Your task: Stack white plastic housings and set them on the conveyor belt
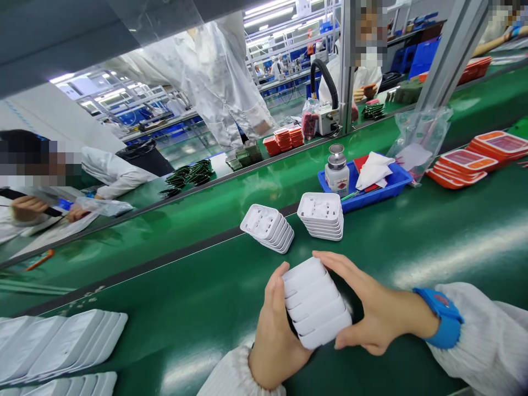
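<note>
My left hand [274, 333] and my right hand [365, 305] clasp a stack of several white plastic shells [315, 305] between them, low over the green bench. The left thumb presses the stack's near-left side; the right fingers curve over its top and right side. A blue wristband [443, 318] sits on my right wrist. Just beyond the held stack, a leaning pile of white shells [268, 227] and an upright pile of white shells [322, 215] rest on the bench.
A blue tray [390, 187] with a metal-topped bottle [337, 170] and white cloth stands behind the piles. Orange trays [468, 165] lie at right, flat white trays [53, 344] at lower left. The conveyor belt [185, 214] runs beyond; other people in white coats work across it.
</note>
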Tool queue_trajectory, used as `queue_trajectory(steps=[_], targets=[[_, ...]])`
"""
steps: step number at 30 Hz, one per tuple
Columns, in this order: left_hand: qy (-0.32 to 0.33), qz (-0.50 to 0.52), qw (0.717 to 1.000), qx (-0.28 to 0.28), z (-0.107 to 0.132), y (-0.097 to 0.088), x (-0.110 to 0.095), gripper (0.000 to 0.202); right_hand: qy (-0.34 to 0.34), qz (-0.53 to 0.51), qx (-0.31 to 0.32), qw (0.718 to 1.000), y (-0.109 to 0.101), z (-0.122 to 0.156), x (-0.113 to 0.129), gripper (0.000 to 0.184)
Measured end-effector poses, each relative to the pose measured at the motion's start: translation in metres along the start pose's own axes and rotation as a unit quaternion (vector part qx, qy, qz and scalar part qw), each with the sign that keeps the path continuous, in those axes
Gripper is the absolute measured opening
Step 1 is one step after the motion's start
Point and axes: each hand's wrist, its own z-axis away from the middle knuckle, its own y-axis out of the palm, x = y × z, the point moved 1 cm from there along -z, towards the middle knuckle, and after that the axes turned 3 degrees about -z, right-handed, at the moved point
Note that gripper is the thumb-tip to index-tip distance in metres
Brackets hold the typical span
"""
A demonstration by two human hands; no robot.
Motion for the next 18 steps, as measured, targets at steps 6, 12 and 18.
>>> queue_trajectory(steps=[6, 12, 18], targets=[[0.008, -0.011, 1.000, -0.008, -0.002, -0.002, -0.001, 0.108, -0.005, -0.002, 0.000, 1.000, 0.000, -0.001, -0.001, 0.124], [0.003, 0.012, 0.999, 0.052, -0.001, -0.002, -0.004, 0.084, 0.022, -0.081, -0.030, 0.996, -0.003, -0.003, -0.011, 0.089], [-0.074, 0.141, 0.977, 0.145, 0.007, 0.015, 0.007, 0.099, 0.227, -0.283, -0.102, 0.926, 0.000, -0.011, -0.023, 0.044]])
